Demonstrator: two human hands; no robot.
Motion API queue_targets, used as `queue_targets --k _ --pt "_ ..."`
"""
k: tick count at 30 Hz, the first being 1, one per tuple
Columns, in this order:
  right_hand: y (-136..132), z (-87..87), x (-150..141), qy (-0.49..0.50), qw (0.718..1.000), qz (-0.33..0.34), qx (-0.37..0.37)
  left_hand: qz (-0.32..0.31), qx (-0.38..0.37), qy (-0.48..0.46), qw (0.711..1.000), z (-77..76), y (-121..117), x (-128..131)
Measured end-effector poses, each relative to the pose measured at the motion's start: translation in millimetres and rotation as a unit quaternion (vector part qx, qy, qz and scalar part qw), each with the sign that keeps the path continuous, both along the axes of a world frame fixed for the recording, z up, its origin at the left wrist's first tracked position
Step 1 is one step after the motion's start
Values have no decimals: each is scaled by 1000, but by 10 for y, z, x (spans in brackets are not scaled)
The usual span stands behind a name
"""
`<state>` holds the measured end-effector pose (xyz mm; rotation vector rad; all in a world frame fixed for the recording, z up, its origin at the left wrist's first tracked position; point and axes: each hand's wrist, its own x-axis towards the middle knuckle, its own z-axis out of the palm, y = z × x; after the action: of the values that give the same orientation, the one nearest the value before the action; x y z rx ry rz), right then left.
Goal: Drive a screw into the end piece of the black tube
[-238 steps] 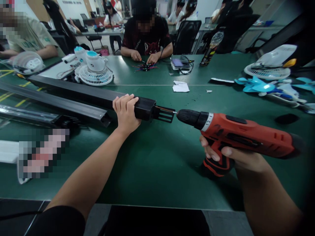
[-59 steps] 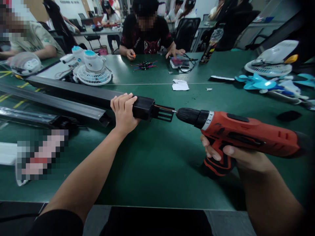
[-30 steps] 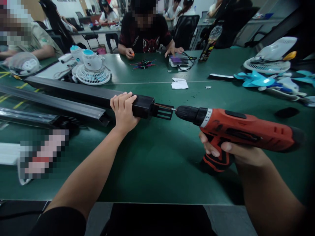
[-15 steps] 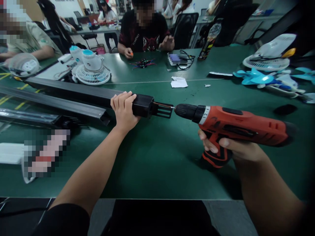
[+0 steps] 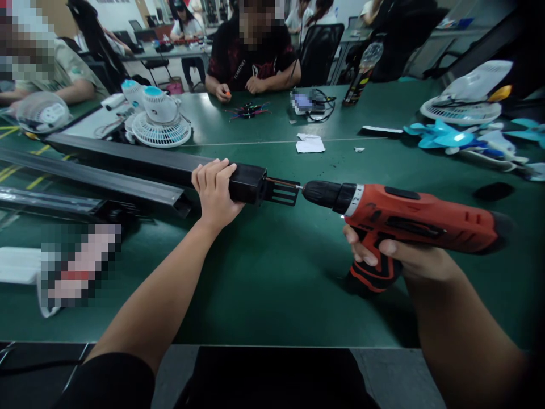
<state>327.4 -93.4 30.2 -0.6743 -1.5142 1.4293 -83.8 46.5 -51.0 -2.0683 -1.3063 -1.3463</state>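
Left hand (image 5: 218,190) gripping black beam (image 5: 157,157), slanting toward mid-frame; right hand (image 5: 419,258) clasping drill (image 5: 426,218), bit (image 5: 300,187) facing beam's end, contact unclear.

Cool, rather dim indoor light is falling across the green tabletop (image 5: 264,295), and a pale glare is gleaming on its far side near the white fan (image 5: 159,111). Bright highlights are catching the turquoise fan blades (image 5: 447,134). A tiny white spot is glowing just below the collar of the red cordless drill (image 5: 421,218), whose base is casting a soft shadow. The drill's rear is blurring; the right border is sinking into black. Wide-angle distortion is stretching the edges, the background is looking soft, and coarse pixel blocks are masking several patches.
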Motion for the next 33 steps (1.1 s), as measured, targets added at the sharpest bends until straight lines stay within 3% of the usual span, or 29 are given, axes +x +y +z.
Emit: queue_targets --k 6,11,18,33 --pt "-2 -13 -4 -2 1000 0 16 26 -21 -7 999 36 -27 25" --pt "-2 -11 2 -2 1000 5 16 -4 -38 -16 999 50 -32 17" --pt "7 -20 22 -8 1000 2 5 17 3 4 1000 24 -23 24" --pt "9 -29 25 -12 1000 4 11 4 1 2 1000 -4 -9 6"
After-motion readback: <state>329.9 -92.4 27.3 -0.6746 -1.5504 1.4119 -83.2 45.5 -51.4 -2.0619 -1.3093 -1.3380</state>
